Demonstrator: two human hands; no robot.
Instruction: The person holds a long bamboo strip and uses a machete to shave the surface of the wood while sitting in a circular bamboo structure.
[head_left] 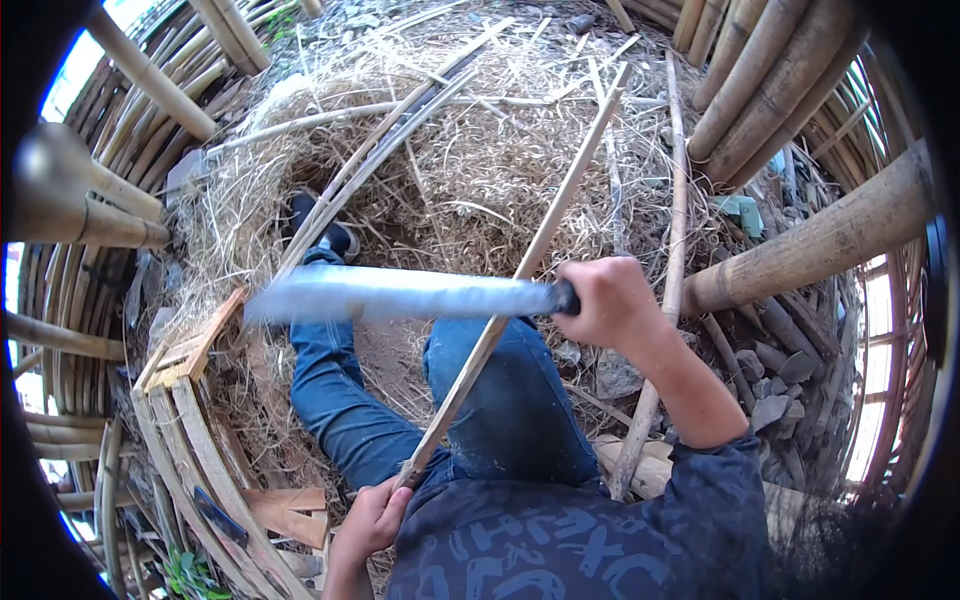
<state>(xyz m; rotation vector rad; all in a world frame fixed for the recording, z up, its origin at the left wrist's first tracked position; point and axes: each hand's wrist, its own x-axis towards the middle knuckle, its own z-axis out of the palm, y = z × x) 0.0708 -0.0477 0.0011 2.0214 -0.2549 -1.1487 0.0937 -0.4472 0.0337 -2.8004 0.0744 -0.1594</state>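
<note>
A long machete (400, 293) with a wide steel blade and a dark handle lies level across the view, its tip blurred. My right hand (612, 300) is wrapped round the handle. Beneath the blade runs a long split bamboo strip (555, 225), slanting from my lap up to the far right. At its near end my left hand (372, 515) grips it, thumb on top. The blade crosses over the strip just above my bent knee (505, 400); whether the two touch, I cannot tell.
Curly bamboo shavings (460, 180) cover the ground ahead, with loose strips (400, 120) lying on them. A wooden crate (190, 410) stands at my left. Thick bamboo poles (820, 235) lean in at the right, above broken stones (780, 400). A thin pole (676, 220) lies along my right.
</note>
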